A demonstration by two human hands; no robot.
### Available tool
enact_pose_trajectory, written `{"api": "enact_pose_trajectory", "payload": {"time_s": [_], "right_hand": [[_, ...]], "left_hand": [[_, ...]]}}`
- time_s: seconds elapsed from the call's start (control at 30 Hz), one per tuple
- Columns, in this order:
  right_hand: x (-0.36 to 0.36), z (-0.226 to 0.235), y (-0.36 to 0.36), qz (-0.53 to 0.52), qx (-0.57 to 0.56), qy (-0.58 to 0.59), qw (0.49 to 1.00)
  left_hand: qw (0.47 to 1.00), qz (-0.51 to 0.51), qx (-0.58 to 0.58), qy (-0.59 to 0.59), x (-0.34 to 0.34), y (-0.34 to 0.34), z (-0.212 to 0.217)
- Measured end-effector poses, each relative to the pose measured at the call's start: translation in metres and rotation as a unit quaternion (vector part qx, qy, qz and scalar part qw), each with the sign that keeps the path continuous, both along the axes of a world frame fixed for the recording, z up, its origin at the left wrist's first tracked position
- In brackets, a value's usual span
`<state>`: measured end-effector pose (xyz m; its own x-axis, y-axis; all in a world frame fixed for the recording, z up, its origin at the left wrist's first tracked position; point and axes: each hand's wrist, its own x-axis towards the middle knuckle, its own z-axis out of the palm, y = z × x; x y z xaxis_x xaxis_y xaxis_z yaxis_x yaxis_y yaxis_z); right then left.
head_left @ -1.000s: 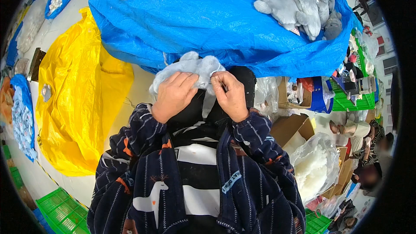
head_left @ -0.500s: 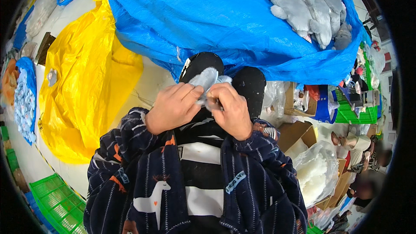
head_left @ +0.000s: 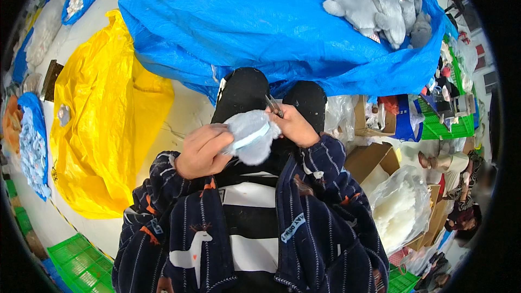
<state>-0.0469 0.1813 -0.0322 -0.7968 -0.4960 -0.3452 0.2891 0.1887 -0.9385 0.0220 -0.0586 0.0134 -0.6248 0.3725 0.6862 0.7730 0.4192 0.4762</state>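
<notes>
Head view: blue tarp (head_left: 271,27) ahead carrying grey plush toys (head_left: 369,0), yellow sheet (head_left: 97,130) on the floor to the left. I see the left hand (head_left: 201,149) raised at chest, fingers curled tight on a small grey plush piece (head_left: 249,135). The right hand (head_left: 296,125) pinches small scissors (head_left: 274,106) at the piece's upper edge.

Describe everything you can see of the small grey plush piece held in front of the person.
The grey plush piece is small, fuzzy and pale grey, soft like fleece or fake fur, with a light blue band across its middle. It is bunched up and held above the lap. The left hand grips its left side; the right hand touches its upper right edge while holding small metal scissors. Its exact shape cannot be made out.
</notes>
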Motion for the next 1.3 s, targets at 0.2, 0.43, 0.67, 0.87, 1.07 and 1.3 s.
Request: {"api": "enact_pose_trajectory", "payload": {"time_s": [0.2, 0.43, 0.67, 0.87, 1.07, 1.3], "right_hand": [[0.001, 0.032, 0.000, -0.045, 0.024, 0.237, 0.970], [0.030, 0.120, -0.037, 0.023, 0.115, 0.516, 0.849], [-0.003, 0.068, 0.008, -0.070, 0.003, 0.259, 0.963], [-0.004, 0.047, -0.011, -0.110, 0.035, 0.374, 0.920], [-0.001, 0.034, -0.021, -0.176, -0.207, -0.070, 0.960], [-0.007, 0.026, -0.017, -0.260, -0.174, -0.008, 0.950]], "left_hand": [[0.999, 0.005, -0.023, -0.024, 0.002, -0.011, -0.009], [0.979, 0.053, 0.087, -0.176, -0.015, 0.006, -0.002], [0.816, -0.061, 0.384, -0.428, -0.025, 0.007, -0.037], [0.853, 0.025, 0.296, -0.429, -0.034, 0.013, -0.015], [0.641, -0.041, 0.543, -0.540, -0.042, 0.028, -0.033], [0.630, -0.091, 0.448, -0.627, -0.014, 0.010, -0.045]]}}
